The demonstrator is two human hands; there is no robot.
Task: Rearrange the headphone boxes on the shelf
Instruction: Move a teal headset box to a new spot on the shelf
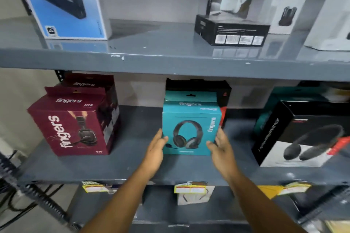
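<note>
Two hands — one teal box

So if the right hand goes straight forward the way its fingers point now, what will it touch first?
Probably the right side of the teal headphone box: the right hand is open beside it, fingers pointing back along that side. Behind stands a black box, though depth is unclear.

Both bare forearms reach forward and up from bottom of frame, converging. Left hand flat, palm facing inward, fingers together, thumb up top. Right hand mirrors it, palm inward, fingers extended, loosely spread. Neither hand curled closed.
</note>
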